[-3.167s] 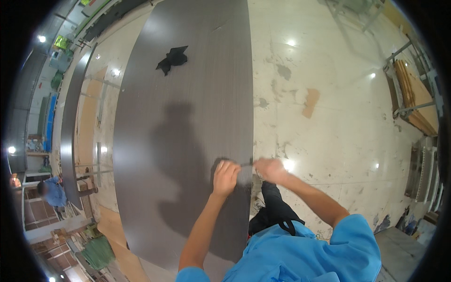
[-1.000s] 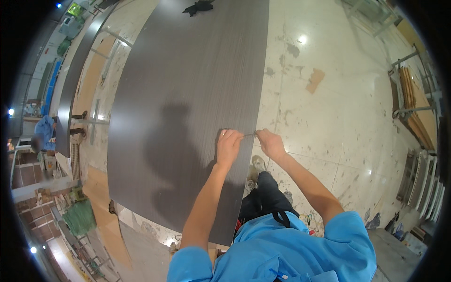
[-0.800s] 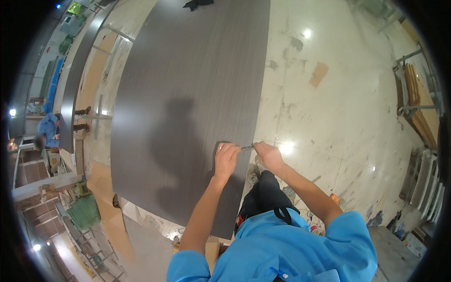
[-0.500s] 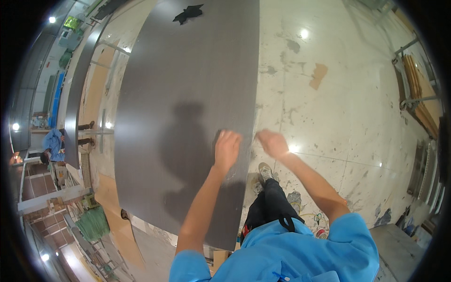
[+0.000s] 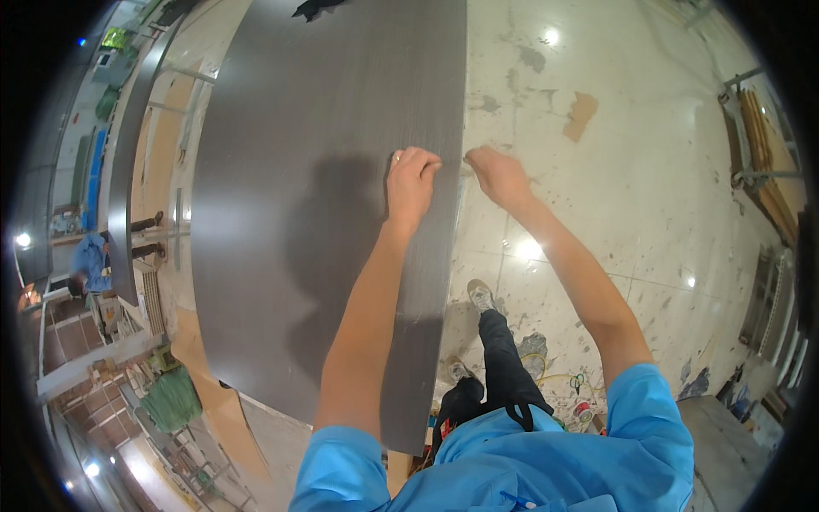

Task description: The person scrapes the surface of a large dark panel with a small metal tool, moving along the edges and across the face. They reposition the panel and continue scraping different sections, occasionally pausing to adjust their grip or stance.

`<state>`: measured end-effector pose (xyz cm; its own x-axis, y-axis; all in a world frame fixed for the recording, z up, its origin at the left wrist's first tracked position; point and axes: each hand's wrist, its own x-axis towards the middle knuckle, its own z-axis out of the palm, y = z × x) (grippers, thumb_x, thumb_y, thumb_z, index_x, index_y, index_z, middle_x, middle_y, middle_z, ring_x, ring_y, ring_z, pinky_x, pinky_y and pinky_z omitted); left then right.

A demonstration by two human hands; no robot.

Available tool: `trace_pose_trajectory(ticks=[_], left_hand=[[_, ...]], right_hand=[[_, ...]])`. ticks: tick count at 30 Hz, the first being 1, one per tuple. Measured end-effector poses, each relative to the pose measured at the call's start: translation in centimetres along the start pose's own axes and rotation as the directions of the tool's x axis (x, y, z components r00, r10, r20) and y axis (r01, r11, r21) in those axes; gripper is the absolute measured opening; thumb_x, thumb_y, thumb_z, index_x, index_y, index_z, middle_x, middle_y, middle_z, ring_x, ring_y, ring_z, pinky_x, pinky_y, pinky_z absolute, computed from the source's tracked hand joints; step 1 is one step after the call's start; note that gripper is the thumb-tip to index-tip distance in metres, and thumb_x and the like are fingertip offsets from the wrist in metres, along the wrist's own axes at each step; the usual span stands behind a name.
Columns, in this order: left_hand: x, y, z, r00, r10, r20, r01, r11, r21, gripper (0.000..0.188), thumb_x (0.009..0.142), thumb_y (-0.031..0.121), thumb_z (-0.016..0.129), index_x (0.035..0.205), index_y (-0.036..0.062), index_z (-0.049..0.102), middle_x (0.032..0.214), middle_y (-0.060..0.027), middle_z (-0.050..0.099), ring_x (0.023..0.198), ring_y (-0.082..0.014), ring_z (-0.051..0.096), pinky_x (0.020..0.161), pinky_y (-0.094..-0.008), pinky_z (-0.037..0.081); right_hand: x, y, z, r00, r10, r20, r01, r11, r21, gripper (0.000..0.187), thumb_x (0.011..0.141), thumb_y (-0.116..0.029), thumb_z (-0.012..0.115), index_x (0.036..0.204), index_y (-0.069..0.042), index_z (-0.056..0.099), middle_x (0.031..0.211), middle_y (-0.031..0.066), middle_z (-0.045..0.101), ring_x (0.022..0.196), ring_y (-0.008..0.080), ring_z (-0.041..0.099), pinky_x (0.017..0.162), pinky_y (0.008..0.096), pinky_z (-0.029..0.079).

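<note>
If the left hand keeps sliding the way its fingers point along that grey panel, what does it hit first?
Likely nothing soon: the left hand points up along the dark grey panel, which looks bare until the black object at its far end, slightly left of that line.

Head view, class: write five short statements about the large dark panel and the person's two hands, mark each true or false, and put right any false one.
1. The left hand rests on the dark grey panel near its right edge. True.
2. The right hand lies flat in the middle of the panel. False: it is at the panel's right edge, over the pale floor.
3. A black object lies at the far end of the panel. True.
4. The panel is bright white. False: it is dark grey with a fine lengthwise grain.
5. Another person in blue is at the far left. True.
</note>
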<state>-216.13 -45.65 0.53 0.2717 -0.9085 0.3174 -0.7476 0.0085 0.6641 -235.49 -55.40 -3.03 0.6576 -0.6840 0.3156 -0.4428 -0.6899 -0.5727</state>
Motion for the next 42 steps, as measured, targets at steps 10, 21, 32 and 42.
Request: trace_pose_trajectory(ticks=[10,21,32,42], left_hand=[[-14.5,2.4,-4.6,1.000,-0.010,-0.027,0.010,1.000,-0.017,0.003,0.093,0.005,0.076,0.095,0.0030,0.075,0.097,-0.0103,0.073,0.094,-0.0325,0.063,0.088,-0.0435,0.052],[-30.2,4.8,-8.4,0.998,-0.062,-0.019,0.062,0.998,-0.032,0.005,0.093,0.006,0.075,0.097,0.0035,0.076,0.096,-0.0092,0.072,0.095,-0.0306,0.063,0.090,-0.0432,0.052],[-43.4,7.1,-12.3,0.999,-0.045,-0.025,0.046,0.999,0.007,0.006,0.094,0.007,0.075,0.097,0.0029,0.077,0.098,-0.0084,0.072,0.097,-0.0319,0.063,0.092,-0.0436,0.052],[-56.6,8.9,-15.7,1.000,0.008,-0.013,-0.008,1.000,0.001,0.009,0.094,0.003,0.067,0.097,0.0020,0.075,0.101,-0.0131,0.073,0.098,-0.0364,0.065,0.093,-0.0476,0.052]], right_hand=[[-11.3,-8.9,1.7,0.999,-0.050,0.009,0.050,0.999,0.007,0.010,0.102,-0.011,0.068,0.111,-0.008,0.070,0.093,0.0122,0.069,0.078,0.0349,0.071,0.064,0.0443,0.057],[-24.7,-17.5,3.4,0.997,-0.073,0.013,0.073,0.997,-0.006,0.011,0.101,-0.012,0.071,0.111,-0.008,0.069,0.093,0.0117,0.069,0.075,0.0343,0.071,0.063,0.0435,0.059],[-35.6,-25.6,4.5,0.994,-0.101,0.031,0.101,0.995,-0.014,0.009,0.102,-0.013,0.070,0.110,-0.008,0.069,0.091,0.0122,0.068,0.074,0.0357,0.071,0.063,0.0451,0.058],[-47.3,-32.0,6.2,0.976,-0.142,0.166,0.150,0.988,-0.040,0.022,0.092,-0.009,0.070,0.114,-0.009,0.068,0.092,0.0127,0.067,0.077,0.0350,0.071,0.064,0.0470,0.058]])
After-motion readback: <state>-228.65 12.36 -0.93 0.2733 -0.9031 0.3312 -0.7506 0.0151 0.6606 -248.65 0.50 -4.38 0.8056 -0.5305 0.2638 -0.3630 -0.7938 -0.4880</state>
